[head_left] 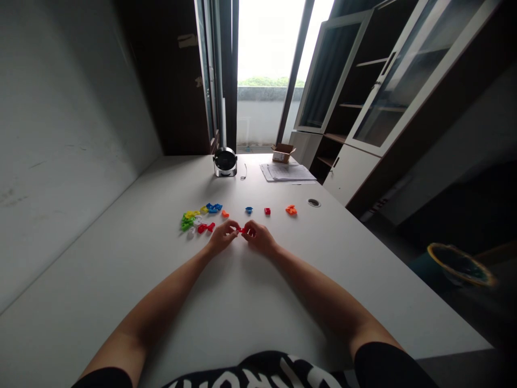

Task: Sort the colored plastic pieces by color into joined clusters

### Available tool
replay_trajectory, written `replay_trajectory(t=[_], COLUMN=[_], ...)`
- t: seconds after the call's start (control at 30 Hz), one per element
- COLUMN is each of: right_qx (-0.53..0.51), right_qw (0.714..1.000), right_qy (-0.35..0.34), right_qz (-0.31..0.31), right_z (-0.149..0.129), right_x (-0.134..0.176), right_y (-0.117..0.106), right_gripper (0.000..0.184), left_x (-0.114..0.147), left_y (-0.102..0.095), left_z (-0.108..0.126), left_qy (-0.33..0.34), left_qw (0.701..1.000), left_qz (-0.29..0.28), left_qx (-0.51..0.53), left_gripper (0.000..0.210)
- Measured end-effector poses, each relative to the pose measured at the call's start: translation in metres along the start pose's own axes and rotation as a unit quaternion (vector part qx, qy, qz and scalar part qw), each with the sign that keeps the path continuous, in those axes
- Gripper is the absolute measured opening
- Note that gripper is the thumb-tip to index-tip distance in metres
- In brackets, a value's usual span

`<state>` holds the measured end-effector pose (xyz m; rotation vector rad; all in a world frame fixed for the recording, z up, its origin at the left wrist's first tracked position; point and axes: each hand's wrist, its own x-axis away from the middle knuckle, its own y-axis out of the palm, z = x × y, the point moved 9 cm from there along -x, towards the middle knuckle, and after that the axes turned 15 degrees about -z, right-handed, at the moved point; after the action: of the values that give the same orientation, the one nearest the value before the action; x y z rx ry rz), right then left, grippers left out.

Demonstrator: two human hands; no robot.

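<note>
My left hand (223, 236) and my right hand (258, 236) meet over the middle of the white table, fingertips pinched on a small red plastic piece (241, 230). Most of that piece is hidden by the fingers, so its shape is unclear. Just beyond the hands lie a small orange piece (225, 214), a blue piece (249, 209) and a red block (267, 211). Farther right sits an orange piece (291, 210). Left of my left hand is a loose pile with red pieces (205, 228), green pieces (188, 221), blue pieces (214, 208), and some yellow and white ones.
A round black device on a silver stand (225, 161) is at the table's far side. Papers (287, 172) and an open cardboard box (283, 153) lie at the far right, near a round cable hole (314, 203). A bin (460, 264) stands beyond the table's right edge.
</note>
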<state>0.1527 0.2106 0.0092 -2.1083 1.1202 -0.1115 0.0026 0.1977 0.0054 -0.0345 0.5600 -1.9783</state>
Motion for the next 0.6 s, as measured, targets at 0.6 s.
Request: replay_trajectory(t=[0.6], right_qx=[0.052], right_qw=[0.998], right_qy=[-0.040], right_qz=[0.026], right_z=[-0.007], right_x=[0.003], right_y=[-0.001], right_gripper=[0.018], left_x=[-0.002], left_y=[0.001], left_z=[-0.004], left_qy=[-0.024], left_qw=[0.999], left_qz=[-0.016], left_qx=[-0.029], left_gripper=[0.024])
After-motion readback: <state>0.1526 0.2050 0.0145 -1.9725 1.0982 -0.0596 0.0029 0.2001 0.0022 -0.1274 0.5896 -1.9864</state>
